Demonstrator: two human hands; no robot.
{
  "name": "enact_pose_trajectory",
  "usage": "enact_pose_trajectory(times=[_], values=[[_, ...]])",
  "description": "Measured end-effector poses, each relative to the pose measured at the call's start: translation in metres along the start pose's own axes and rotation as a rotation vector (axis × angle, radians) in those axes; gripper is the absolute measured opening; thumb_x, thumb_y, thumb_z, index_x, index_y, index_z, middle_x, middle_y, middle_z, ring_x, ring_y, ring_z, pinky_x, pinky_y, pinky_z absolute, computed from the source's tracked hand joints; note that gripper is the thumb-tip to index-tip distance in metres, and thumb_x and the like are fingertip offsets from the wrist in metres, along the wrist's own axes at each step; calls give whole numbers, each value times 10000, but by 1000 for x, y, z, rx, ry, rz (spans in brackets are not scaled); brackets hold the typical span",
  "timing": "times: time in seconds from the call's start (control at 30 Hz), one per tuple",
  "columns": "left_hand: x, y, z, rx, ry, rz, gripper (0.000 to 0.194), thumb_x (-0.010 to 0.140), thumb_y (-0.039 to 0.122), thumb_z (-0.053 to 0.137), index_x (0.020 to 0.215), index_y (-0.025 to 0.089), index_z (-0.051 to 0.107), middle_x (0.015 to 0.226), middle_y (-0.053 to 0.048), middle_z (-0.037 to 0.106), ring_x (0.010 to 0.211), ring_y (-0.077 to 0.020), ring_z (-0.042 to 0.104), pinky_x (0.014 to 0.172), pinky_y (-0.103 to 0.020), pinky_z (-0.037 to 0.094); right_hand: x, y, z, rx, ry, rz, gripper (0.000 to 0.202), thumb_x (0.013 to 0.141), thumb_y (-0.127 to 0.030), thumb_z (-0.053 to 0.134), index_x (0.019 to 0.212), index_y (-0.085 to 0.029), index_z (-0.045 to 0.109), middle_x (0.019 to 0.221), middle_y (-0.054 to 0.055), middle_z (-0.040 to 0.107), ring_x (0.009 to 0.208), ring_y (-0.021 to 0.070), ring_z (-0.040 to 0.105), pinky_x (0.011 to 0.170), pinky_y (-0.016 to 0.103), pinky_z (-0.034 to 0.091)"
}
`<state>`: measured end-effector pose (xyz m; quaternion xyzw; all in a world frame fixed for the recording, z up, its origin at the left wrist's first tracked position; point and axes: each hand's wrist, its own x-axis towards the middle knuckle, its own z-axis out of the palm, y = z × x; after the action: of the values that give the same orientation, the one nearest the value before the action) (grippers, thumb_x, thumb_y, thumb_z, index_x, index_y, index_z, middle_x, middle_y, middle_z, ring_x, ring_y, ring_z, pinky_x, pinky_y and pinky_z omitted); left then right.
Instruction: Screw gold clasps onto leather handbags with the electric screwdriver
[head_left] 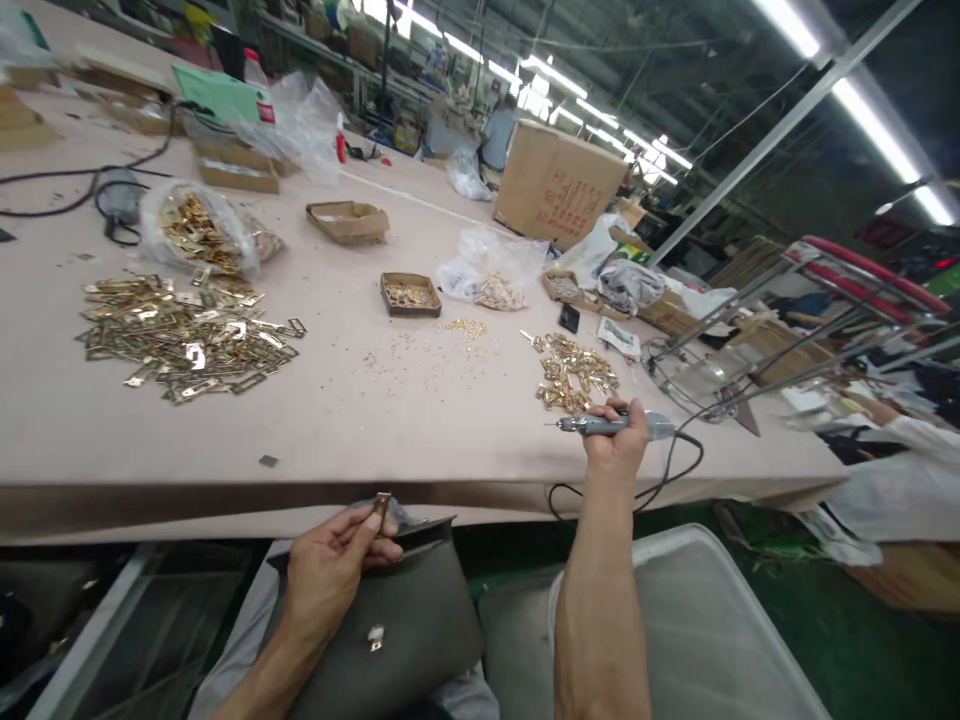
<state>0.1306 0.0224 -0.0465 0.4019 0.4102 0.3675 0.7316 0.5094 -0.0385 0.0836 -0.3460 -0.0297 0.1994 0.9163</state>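
Note:
My left hand [330, 560] pinches a small gold metal plate [382, 508] between thumb and fingers, over the top edge of a dark grey bag [420, 625]. The bag lies on my lap and has a small metal clasp [376, 637] on its front. My right hand [619, 440] is wrapped round a grey electric screwdriver [596, 425] above the table's front edge. Its bit points left, and a black cable runs from its back end. Just behind it lies a pile of small gold fittings [574, 370].
On the table [375, 440] are a heap of gold frames [187, 340], a bag of gold parts [199, 230], a small box of screws [410, 295] and scattered screws [466, 327]. A white bin [712, 620] stands at lower right, beneath a metal rack [750, 300].

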Motion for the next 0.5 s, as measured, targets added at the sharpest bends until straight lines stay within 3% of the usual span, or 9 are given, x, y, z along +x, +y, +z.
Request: enact_pose_trajectory(times=[0.13, 0.23, 0.5], values=[[-5, 2, 8, 20, 41, 16, 349, 771, 351, 815, 981, 99, 696, 797, -70, 779, 568, -193, 736, 570, -279, 644, -1, 4, -11, -16, 44, 8, 251, 948, -352, 645, 823, -205, 485, 698, -99, 559, 451, 30, 471, 498, 168, 476], [-6, 1, 12, 45, 70, 7, 357, 742, 324, 836, 981, 94, 702, 797, -69, 783, 564, -187, 733, 572, -267, 645, -1, 5, -18, 6, 6, 41, 259, 948, -371, 658, 828, -206, 499, 707, -98, 572, 448, 28, 468, 494, 174, 478], [-3, -4, 18, 129, 113, 15, 316, 728, 291, 839, 952, 97, 728, 831, -55, 785, 588, -148, 727, 630, -218, 642, -4, -13, -42, -1, -28, 123, 218, 983, -328, 580, 827, -202, 496, 726, -76, 577, 453, 31, 485, 488, 183, 475]])
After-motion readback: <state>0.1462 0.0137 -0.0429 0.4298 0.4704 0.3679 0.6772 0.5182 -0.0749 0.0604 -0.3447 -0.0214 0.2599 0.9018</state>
